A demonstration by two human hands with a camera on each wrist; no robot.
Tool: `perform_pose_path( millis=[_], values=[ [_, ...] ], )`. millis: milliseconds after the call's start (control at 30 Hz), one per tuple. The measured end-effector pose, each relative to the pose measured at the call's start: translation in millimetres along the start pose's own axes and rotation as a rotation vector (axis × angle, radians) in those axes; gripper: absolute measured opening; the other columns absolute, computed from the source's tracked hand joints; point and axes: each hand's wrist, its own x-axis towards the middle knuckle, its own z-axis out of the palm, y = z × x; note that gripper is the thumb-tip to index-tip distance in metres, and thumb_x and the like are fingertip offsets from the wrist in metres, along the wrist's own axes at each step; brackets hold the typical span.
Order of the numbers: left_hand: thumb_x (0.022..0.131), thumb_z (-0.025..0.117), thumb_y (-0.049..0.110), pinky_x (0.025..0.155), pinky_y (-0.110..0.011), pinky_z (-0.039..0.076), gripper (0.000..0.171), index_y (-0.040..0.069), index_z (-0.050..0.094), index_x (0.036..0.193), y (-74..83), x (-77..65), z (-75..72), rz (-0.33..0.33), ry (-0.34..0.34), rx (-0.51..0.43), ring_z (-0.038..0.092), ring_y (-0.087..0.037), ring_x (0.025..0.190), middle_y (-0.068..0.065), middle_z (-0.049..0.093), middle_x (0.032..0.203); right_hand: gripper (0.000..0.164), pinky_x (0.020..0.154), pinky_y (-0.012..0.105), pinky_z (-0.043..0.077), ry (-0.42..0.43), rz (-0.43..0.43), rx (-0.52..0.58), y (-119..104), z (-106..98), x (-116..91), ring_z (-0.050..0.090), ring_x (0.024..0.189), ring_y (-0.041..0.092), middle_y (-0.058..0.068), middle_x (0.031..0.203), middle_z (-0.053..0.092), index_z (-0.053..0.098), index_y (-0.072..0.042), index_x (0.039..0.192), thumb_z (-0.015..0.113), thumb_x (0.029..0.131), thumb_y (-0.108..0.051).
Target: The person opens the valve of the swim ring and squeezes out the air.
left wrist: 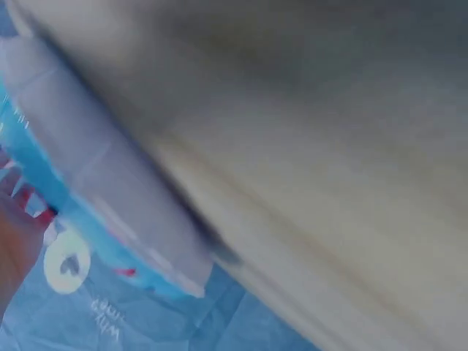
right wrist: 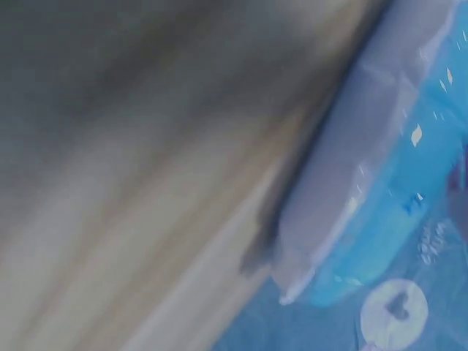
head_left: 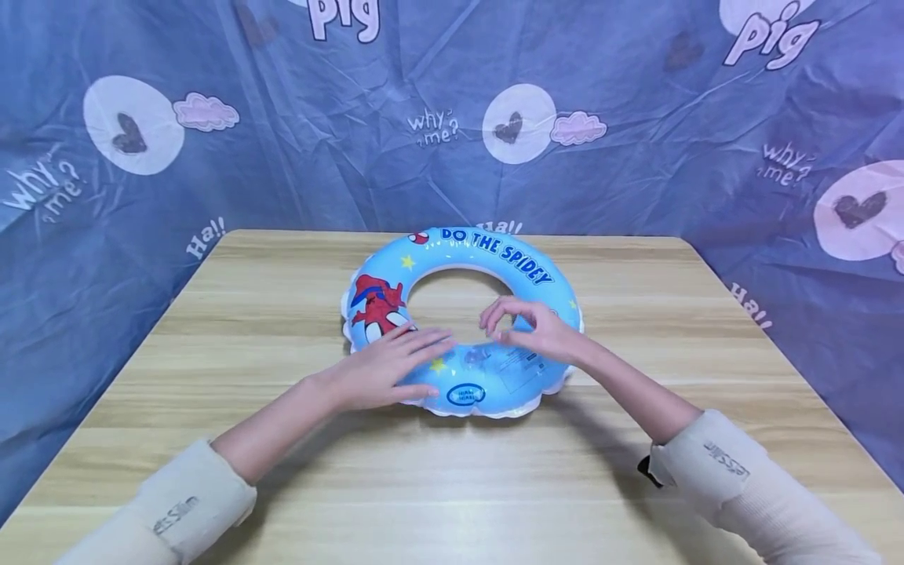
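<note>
A blue inflated swim ring (head_left: 508, 384) with a red cartoon figure, yellow stars and the words DO THE SPIDEY lies on the table. My left hand (head_left: 384, 369) rests on its near left part, fingers stretched across the surface. Over the near right part is my right hand (head_left: 537, 329), its fingers loosely bent with a gap to the thumb and nothing visible between them. Just left of that thumb sits a clear valve (head_left: 478, 355) on the ring. Both wrist views catch the ring's pale underside (left wrist: 102, 153) from the side, with only a bit of each hand at the edge.
The wooden table (head_left: 452, 486) extends around the ring on all sides. Behind it hangs a wrinkled blue cloth (head_left: 339, 149) printed with hearts, clouds and words. Light sleeves (head_left: 191, 502) cover both forearms up to near the wrists.
</note>
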Motion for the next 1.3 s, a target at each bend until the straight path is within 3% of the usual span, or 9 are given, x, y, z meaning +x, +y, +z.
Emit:
perform_pose_path(
  millis=[67, 200, 267, 367, 500, 633, 733, 1100, 1300],
  values=[
    [0.092, 0.046, 0.049, 0.108, -0.045, 0.014, 0.065, 0.013, 0.032, 0.144, -5.7, 5.8, -8.8, -0.028, 0.027, 0.004, 0.019, -0.02, 0.135, -0.007, 0.028, 0.147, 0.006, 0.092, 0.049, 0.035, 0.108, 0.022, -0.146, 1.4, -8.3, 5.8, 0.053, 0.1, 0.024, 0.008, 0.099, 0.062, 0.063, -0.005, 0.09, 0.059, 0.087, -0.005],
    [0.093, 0.049, 0.04, 0.107, -0.047, 0.013, 0.059, 0.009, 0.036, 0.142, -31.3, 22.8, -25.2, -0.149, 0.074, 0.064, 0.021, -0.027, 0.135, -0.012, 0.027, 0.147, 0.02, 0.092, 0.05, 0.035, 0.283, 0.186, -0.492, 16.0, -28.5, 17.8, 0.049, 0.107, 0.031, 0.013, 0.111, 0.056, 0.062, -0.004, 0.102, 0.059, 0.09, -0.019],
    [0.093, 0.049, 0.039, 0.107, -0.048, 0.011, 0.058, 0.008, 0.037, 0.141, -47.8, 32.9, -29.7, -0.251, 0.076, 0.07, 0.02, -0.029, 0.134, -0.013, 0.026, 0.147, 0.034, 0.095, 0.053, 0.031, 0.286, 0.293, -0.651, 26.7, -37.4, 21.6, 0.042, 0.117, 0.035, 0.017, 0.126, 0.048, 0.059, -0.005, 0.114, 0.058, 0.09, -0.028],
    [0.094, 0.046, 0.039, 0.107, -0.05, 0.008, 0.057, 0.009, 0.037, 0.141, -71.6, 47.0, -28.9, -0.403, 0.063, 0.057, 0.016, -0.031, 0.135, -0.013, 0.023, 0.148, 0.056, 0.1, 0.058, 0.02, 0.186, 0.422, -0.79, 42.8, -45.3, 24.0, 0.023, 0.129, 0.042, 0.022, 0.144, 0.026, 0.045, -0.005, 0.134, 0.052, 0.091, -0.041],
    [0.096, 0.039, 0.044, 0.106, -0.052, 0.002, 0.058, 0.013, 0.032, 0.144, -91.1, 58.7, -20.1, -0.554, 0.059, 0.017, 0.007, -0.031, 0.137, -0.012, 0.017, 0.151, 0.072, 0.103, 0.059, 0.005, 0.063, 0.544, -0.79, 58.2, -46.3, 23.1, 0.001, 0.133, 0.045, 0.022, 0.15, 0.006, 0.024, -0.009, 0.146, 0.042, 0.092, -0.053],
    [0.095, 0.034, 0.05, 0.106, -0.052, -0.003, 0.065, 0.015, 0.02, 0.148, -96.5, 60.7, -9.6, -0.628, -0.004, 0.019, -0.004, -0.03, 0.137, -0.011, 0.005, 0.153, 0.076, 0.103, 0.059, 0.004, 0.06, 0.566, -0.762, 66.0, -42.1, 20.9, -0.001, 0.133, 0.045, 0.02, 0.151, 0.002, 0.017, -0.011, 0.148, 0.037, 0.091, -0.058],
    [0.094, 0.031, 0.054, 0.106, -0.05, -0.005, 0.07, 0.014, 0.011, 0.148, -97.5, 59.6, -4.1, -0.641, -0.051, 0.051, -0.011, -0.028, 0.136, -0.01, -0.002, 0.153, 0.076, 0.103, 0.059, 0.007, 0.086, 0.557, -0.777, 69.3, -39.0, 20.1, 0.001, 0.134, 0.044, 0.018, 0.151, 0.003, 0.018, -0.013, 0.148, 0.037, 0.09, -0.059],
    [0.094, 0.029, 0.055, 0.107, -0.048, -0.001, 0.072, 0.013, 0.007, 0.148, -100.0, 59.8, 1.2, -0.643, -0.035, 0.129, -0.007, -0.029, 0.137, -0.008, -0.003, 0.153, 0.078, 0.103, 0.058, 0.006, 0.097, 0.549, -0.814, 74.5, -36.0, 21.2, -0.002, 0.135, 0.04, 0.013, 0.152, -0.004, 0.012, -0.013, 0.149, 0.038, 0.09, -0.058],
    [0.095, 0.029, 0.055, 0.107, -0.047, -0.002, 0.071, 0.014, 0.007, 0.148, -98.1, 60.0, 6.0, -0.653, -0.03, 0.141, -0.006, -0.029, 0.137, -0.007, -0.003, 0.153, 0.077, 0.102, 0.06, 0.01, 0.104, 0.535, -0.82, 74.5, -34.3, 16.7, 0.002, 0.134, 0.043, 0.018, 0.151, 0.001, 0.015, -0.012, 0.148, 0.041, 0.09, -0.055]
  ],
)
